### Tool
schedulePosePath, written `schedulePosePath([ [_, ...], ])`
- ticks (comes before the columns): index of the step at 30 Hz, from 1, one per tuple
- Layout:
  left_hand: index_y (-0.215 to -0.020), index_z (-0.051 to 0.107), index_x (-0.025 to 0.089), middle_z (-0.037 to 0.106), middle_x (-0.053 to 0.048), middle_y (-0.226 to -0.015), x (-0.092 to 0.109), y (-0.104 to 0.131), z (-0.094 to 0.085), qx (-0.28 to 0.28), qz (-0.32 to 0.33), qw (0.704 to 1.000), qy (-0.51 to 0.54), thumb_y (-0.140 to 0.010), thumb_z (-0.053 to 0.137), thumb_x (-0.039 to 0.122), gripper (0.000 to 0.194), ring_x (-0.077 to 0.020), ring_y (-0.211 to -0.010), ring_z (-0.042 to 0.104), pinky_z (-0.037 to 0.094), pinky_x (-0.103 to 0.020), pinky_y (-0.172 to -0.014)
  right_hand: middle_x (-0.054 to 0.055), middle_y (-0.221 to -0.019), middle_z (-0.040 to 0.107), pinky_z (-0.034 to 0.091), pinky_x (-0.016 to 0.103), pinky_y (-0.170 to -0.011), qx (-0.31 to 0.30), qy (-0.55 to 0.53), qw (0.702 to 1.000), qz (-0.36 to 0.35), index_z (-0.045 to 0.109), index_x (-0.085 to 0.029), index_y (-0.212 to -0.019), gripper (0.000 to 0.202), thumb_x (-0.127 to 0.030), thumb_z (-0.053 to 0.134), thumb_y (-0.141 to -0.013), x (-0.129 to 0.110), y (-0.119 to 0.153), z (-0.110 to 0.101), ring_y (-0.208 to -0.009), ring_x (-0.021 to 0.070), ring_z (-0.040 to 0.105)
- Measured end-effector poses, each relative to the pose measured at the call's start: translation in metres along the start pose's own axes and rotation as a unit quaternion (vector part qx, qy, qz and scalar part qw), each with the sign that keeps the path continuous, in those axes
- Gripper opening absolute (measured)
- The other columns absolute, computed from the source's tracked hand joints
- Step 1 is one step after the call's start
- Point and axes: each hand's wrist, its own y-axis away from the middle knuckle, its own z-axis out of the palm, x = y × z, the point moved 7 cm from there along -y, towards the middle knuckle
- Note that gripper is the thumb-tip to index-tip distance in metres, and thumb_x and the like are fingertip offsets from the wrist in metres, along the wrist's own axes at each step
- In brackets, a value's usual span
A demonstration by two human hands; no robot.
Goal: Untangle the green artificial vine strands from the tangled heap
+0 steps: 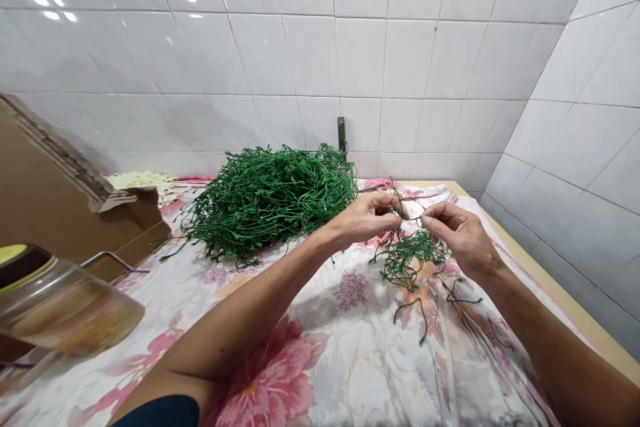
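My left hand [379,215] pinches a thin green artificial stem [395,192] between thumb and fingers. Close by on the right, my right hand [457,233] has its thumb and forefinger closed on an end of thin green stem [414,218] that runs across the gap between the hands. Just below them lies a small loose cluster of green stems [413,255] on the flowered cloth. A large heap of similar green stems [273,200] with small budded tips sits left of my left hand. A few single stems [413,321] lie nearer to me.
A flowered cloth [345,353] covers the table against a tiled wall [310,53]. At left stand a cardboard box [60,193] and a clear jar [75,310] with a dark and yellow lid. Pale pieces [143,181] lie behind the box; long thin strips [450,360] lie near my right forearm.
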Motion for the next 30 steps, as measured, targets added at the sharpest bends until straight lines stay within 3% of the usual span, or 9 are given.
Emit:
schedulePosePath([
  [7,-0.085,0.071,0.011,0.061,-0.001,-0.072,0.001,-0.002,-0.007,0.011,0.002,1.0,0.023,-0.08,0.07,0.029,0.019,-0.0086,-0.064,0.053,0.042,-0.023,-0.061,0.002,-0.078,0.065,0.048,0.03,-0.064,0.068,0.119,0.986,-0.099,0.068,-0.021,-0.092,0.026,-0.047,0.067,-0.092,-0.007,0.005,-0.001,-0.067,0.0161,0.057],
  [11,-0.086,0.073,0.011,0.061,-0.001,-0.069,-0.002,-0.002,-0.01,0.007,-0.02,0.999,0.035,-0.079,0.069,0.025,0.016,-0.0089,-0.062,0.053,0.041,-0.024,-0.061,0.002,-0.076,0.065,0.047,0.028,-0.058,0.06,0.137,0.985,-0.084,0.067,-0.021,-0.097,0.029,-0.049,0.064,-0.094,0.001,0.005,0.004,-0.062,0.0149,0.056],
  [18,-0.098,0.073,0.012,0.059,0.001,-0.07,-0.006,0.001,-0.006,-0.048,-0.049,0.997,0.033,-0.08,0.067,0.021,0.02,-0.0077,-0.058,0.05,0.036,-0.022,-0.052,0.001,-0.075,0.065,0.052,0.03,-0.058,0.061,0.099,0.991,-0.069,0.065,-0.021,-0.111,0.033,-0.048,0.067,-0.092,0.01,0.003,0.006,-0.061,0.0156,0.061],
  [22,-0.095,0.072,0.012,0.061,0.0,-0.074,-0.006,0.002,-0.004,-0.081,-0.043,0.995,0.028,-0.081,0.072,0.026,0.02,-0.0085,-0.063,0.053,0.041,-0.023,-0.057,0.001,-0.078,0.067,0.053,0.03,-0.061,0.072,0.08,0.992,-0.064,0.065,-0.02,-0.111,0.034,-0.048,0.069,-0.091,0.011,0.0,0.003,-0.063,0.0156,0.063],
  [30,-0.086,0.072,0.011,0.063,-0.003,-0.074,-0.011,0.001,-0.012,-0.054,-0.052,0.997,-0.005,-0.083,0.074,0.043,0.032,-0.0103,-0.066,0.056,0.042,-0.024,-0.059,0.004,-0.081,0.07,0.054,0.031,-0.063,0.057,0.065,0.995,-0.039,0.068,-0.02,-0.101,0.033,-0.049,0.073,-0.087,0.027,-0.004,0.006,-0.068,0.0178,0.065],
])
